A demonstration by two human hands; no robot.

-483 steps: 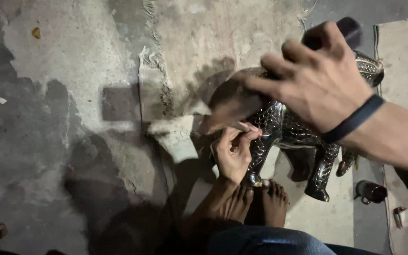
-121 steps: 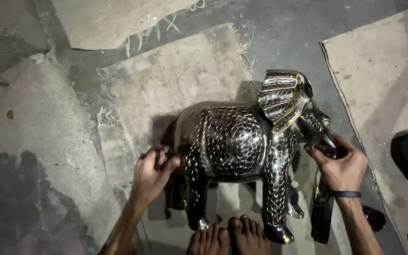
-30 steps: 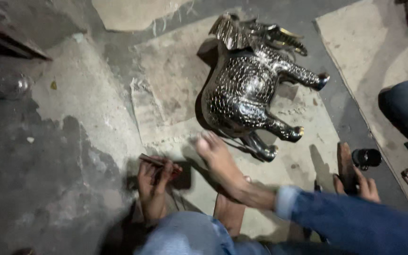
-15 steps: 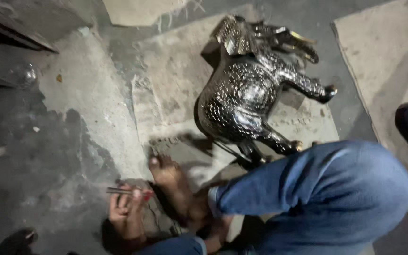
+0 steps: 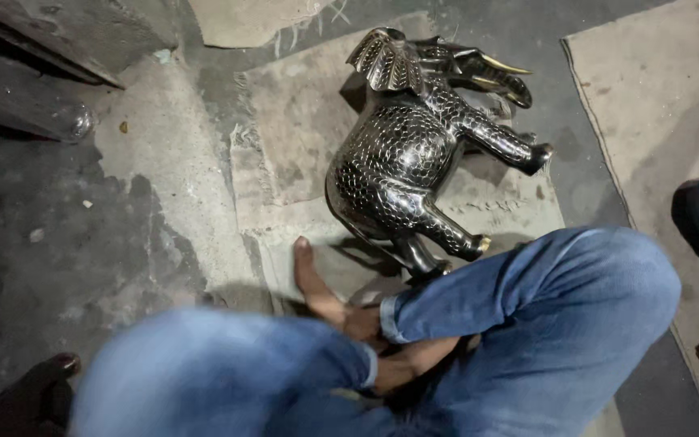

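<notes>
A single head-worn camera looks steeply down at the floor. It sits close above the wearer's crossed legs (image 5: pixel 463 340).

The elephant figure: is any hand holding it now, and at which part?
No hand shows. The elephant figure lies on its side on a cloth mat, unheld.

Neither of the hands in view; only crossed legs in jeans w/ bare feet show.

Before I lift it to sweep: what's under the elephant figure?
The elephant figure lies on its side on a frayed beige cloth mat spread over the concrete floor. Whatever sits directly beneath its body is covered.
</notes>
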